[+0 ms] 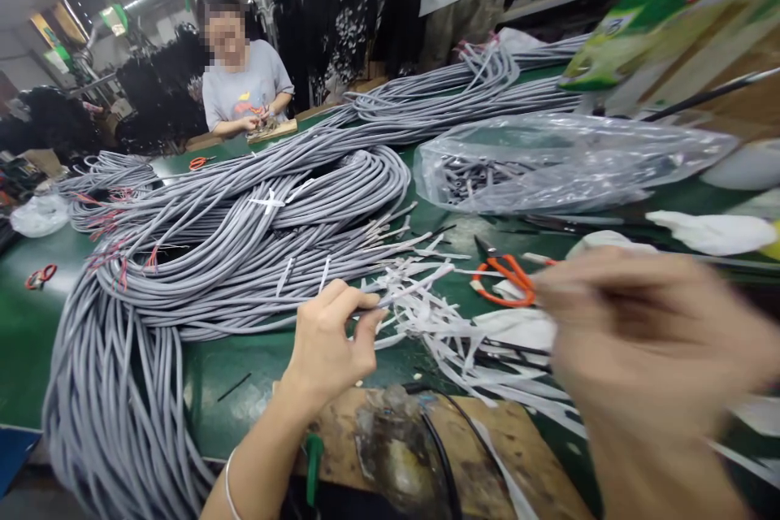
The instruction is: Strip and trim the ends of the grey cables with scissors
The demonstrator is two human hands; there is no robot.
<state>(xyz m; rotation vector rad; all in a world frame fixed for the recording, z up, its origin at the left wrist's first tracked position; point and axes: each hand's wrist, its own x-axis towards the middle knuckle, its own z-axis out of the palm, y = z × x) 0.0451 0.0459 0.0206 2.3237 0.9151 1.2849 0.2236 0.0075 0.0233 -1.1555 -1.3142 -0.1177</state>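
Observation:
My left hand (335,337) pinches a grey cable near its end between thumb and forefinger, just in front of the large cable bundle (201,301). White strips (442,325), some frayed, spread out from around that cable end. On the right, my right hand (652,341) is raised close to the camera and smeared by motion. Its fingers look curled, but whether they hold anything is unclear. Beside its fingertips, orange-handled scissors (505,280) lie on the green table (213,378), partly behind the hand.
A clear plastic bag (573,154) with small dark parts lies behind the scissors. Nearest me is a wooden board (500,431) carrying a stained, glassy-looking object (399,447) and black cords. Across the table a person (247,85) handles small items. Red-handled scissors (41,276) lie far left.

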